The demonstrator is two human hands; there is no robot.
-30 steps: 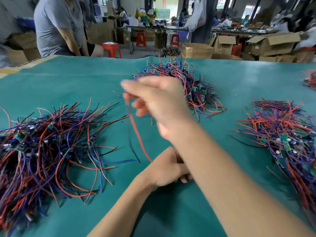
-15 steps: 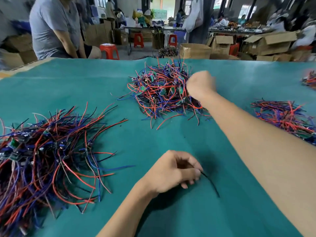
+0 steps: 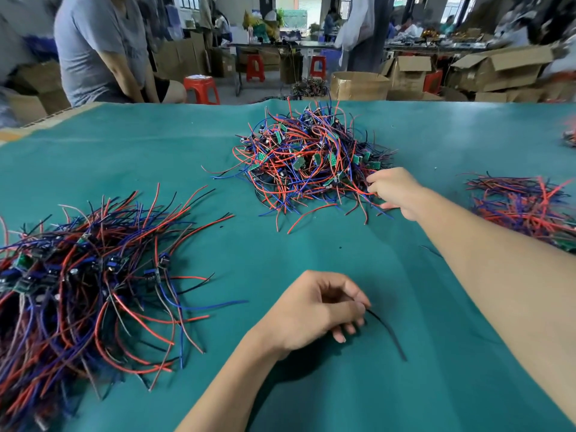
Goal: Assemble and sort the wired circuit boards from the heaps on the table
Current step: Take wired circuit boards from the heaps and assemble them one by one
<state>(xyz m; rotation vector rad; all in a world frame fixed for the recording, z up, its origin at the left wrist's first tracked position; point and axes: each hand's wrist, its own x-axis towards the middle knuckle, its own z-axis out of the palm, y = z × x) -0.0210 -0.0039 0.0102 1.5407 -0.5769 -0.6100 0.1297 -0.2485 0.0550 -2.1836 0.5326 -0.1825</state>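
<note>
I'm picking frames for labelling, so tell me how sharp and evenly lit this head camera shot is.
Head view: middle heap of red, blue and black wires is sharp; background workshop is blurred; wide-angle distortion bows the teal cloth table; soft even light, a dim shadow under the left hand; no glare.

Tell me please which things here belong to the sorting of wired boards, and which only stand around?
Belong to the job:
- middle heap, with the right hand at its edge
- left heap
- right heap
- black wire pinched by the left hand
- green table cover

Only standing around:
- cardboard boxes
- red stools
- seated person
</note>
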